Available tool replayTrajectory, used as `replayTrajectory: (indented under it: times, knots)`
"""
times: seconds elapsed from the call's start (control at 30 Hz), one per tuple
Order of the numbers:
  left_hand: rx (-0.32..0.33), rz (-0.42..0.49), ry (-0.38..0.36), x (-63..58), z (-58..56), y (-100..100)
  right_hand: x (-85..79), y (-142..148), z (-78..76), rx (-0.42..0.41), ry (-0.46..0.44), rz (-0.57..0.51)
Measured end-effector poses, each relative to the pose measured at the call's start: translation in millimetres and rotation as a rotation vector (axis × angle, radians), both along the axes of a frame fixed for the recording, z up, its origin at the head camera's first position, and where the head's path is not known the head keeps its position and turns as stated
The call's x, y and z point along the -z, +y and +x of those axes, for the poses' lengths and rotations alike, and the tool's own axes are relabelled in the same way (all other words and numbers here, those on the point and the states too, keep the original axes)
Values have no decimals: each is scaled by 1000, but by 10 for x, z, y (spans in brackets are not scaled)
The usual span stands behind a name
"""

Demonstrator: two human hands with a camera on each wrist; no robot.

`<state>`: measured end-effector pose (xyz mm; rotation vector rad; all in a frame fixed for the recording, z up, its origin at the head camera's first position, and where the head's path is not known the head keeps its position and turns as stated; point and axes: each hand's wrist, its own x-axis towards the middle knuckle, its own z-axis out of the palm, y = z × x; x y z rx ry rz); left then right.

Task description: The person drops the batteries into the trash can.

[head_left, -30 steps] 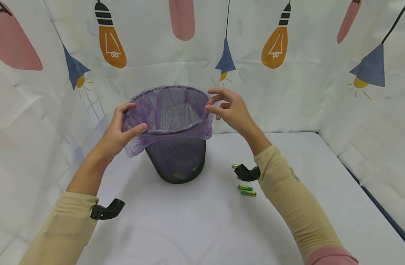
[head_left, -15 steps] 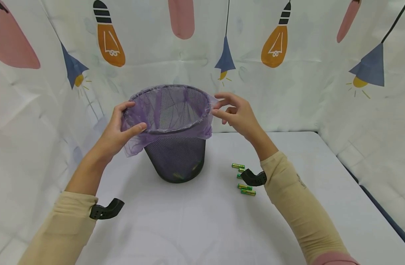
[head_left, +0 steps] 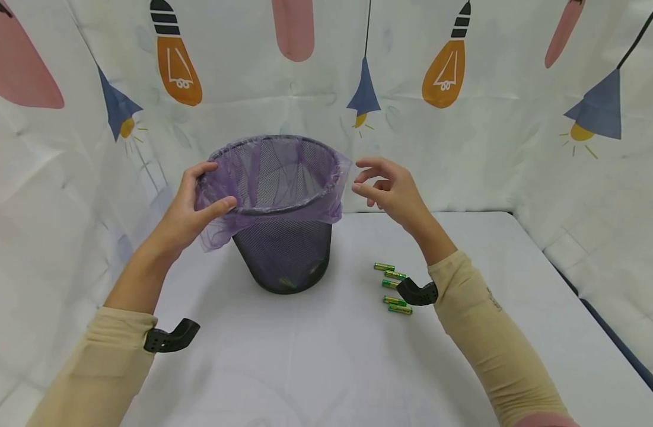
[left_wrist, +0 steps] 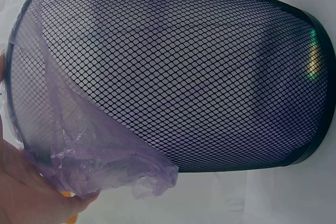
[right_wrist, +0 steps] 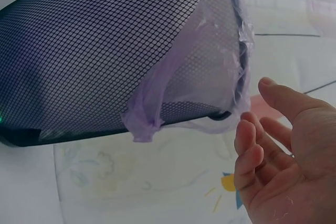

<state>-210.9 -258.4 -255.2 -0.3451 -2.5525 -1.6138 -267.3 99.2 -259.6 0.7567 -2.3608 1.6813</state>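
Observation:
A black mesh wastebasket [head_left: 283, 255] stands on the white table, with a thin purple bin liner [head_left: 305, 209] folded down over its rim. My left hand [head_left: 190, 207] grips the lined rim on the left side, thumb toward the front and fingers at the outer edge; the left wrist view shows the hand only in part. Just off the rim's right side is my right hand [head_left: 390, 187], its fingers loosely bent and holding nothing. In the right wrist view a gap separates those fingers from the liner [right_wrist: 184, 77]. Something green and yellow [left_wrist: 313, 56] shows through the mesh near the bottom.
Several green batteries [head_left: 394, 300] lie on the table to the right of the wastebasket, one partly hidden by the black wrist mount [head_left: 417, 292]. The white table [head_left: 305, 362] meets a patterned cloth backdrop [head_left: 481, 154] behind and at the sides.
My right hand pulled the liner's edge outward on the right, let it go, and has moved right and slightly down, away from it. The left hand keeps its place on the rim.

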Motion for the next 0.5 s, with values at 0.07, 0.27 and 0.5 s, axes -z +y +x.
replayTrajectory:
  times: [0.07, 0.27, 0.5]
  knots:
    - [1, 0, -2, 1, -4, 0, -24, 10, 61, 2, -16, 1]
    - [-2, 1, -3, 5, -11, -2, -40, 43, 180, 11, -32, 9]
    - [-4, -1, -2, 2, -14, -3, 230, 134, 20, 24, -35, 15]
